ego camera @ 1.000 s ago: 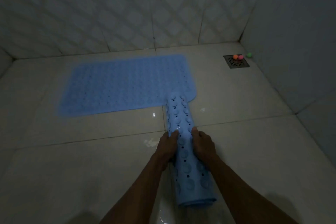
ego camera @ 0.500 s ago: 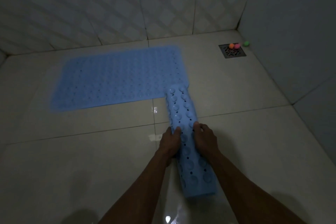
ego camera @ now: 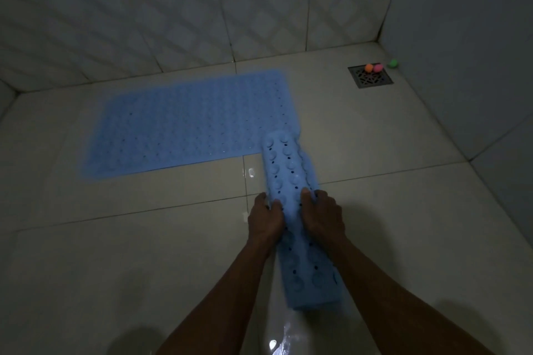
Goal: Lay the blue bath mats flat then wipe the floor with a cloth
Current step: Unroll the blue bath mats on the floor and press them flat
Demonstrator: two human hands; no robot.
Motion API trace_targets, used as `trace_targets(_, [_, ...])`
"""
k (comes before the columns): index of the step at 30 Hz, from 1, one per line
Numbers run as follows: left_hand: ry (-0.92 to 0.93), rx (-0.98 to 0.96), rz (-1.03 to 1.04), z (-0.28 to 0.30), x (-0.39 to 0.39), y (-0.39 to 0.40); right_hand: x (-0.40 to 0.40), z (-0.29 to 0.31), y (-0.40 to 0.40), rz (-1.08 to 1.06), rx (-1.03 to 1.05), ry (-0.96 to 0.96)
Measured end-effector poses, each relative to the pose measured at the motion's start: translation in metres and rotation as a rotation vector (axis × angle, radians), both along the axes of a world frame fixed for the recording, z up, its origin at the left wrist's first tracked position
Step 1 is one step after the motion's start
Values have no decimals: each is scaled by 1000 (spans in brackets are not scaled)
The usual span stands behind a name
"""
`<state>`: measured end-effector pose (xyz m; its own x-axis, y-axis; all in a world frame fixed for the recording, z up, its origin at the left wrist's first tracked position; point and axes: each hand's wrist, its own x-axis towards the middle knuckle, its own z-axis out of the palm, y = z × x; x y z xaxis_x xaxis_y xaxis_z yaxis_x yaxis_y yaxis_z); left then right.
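While both hands clasp the rolled mat (ego camera: 291,196) near its middle, the left hand (ego camera: 265,219) curls over its left flank and the right hand (ego camera: 323,216) over its right, fingers bent round the studded surface. The roll lies on the floor (ego camera: 144,253) with its long axis running away from the person: the near end sits between the forearms, the far end touches or slightly overlaps the near right corner of the flat mat (ego camera: 184,127); which of the two cannot be told. Neither hand is plainly nearer; they sit side by side across the roll.

The flat mat is spread along the back wall, its long axis left to right, at right angles to the roll. Judging from this, unrolling must go sideways. To the right there is bare tile up to the side wall; to the left, bare tile in front of the flat mat. The drain (ego camera: 370,76) with small coloured balls (ego camera: 373,67) sits in the far right corner, well apart. Wet glints on the tile near the roll suggest a slippery surface.
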<state>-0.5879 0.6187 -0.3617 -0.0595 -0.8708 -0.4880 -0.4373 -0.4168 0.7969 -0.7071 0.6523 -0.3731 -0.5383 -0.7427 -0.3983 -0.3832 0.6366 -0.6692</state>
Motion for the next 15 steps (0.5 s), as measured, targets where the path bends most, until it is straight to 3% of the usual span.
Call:
trace_targets(4, [-18, 32, 14, 2, 22, -4, 13, 6, -11, -68, -128, -121])
trace_targets(9, [11, 64, 47, 8, 54, -10, 33, 6, -19, 102, -66, 3])
trace_targets(15, [41, 60, 12, 7, 86, -10, 64, 10, -23, 140, -147, -219])
